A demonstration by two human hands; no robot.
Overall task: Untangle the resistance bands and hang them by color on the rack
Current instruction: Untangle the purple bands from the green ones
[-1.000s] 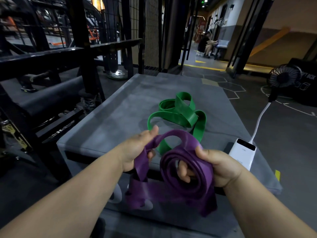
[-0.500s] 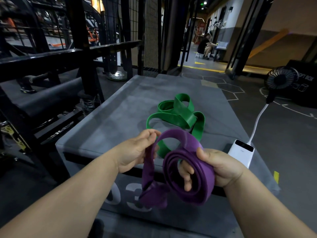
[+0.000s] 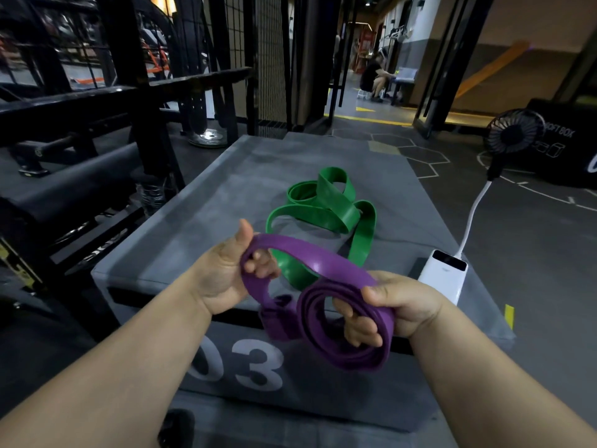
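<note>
A purple resistance band point(image 3: 326, 263) hangs coiled between both my hands, just in front of the near edge of the grey soft box point(image 3: 206, 221). My left hand point(image 3: 223, 270) grips one loop of it, fingers curled through. My right hand point(image 3: 397, 305) holds the bunched coils, thumb on top and fingers inside the rings. A green resistance band point(image 3: 326, 211) lies twisted on the box top beyond my hands. The black steel rack point(image 3: 129, 92) stands to the left.
A white power bank point(image 3: 444, 276) sits on the box's right side, with a white cable up to a small black fan point(image 3: 513, 134). A black soft box point(image 3: 568, 150) stands far right. A person sits at a table far back.
My left hand has pulled a purple loop up and leftward, stretching a strand out between the hands. The hanging tail of the purple band has shortened. The green band has not moved.
</note>
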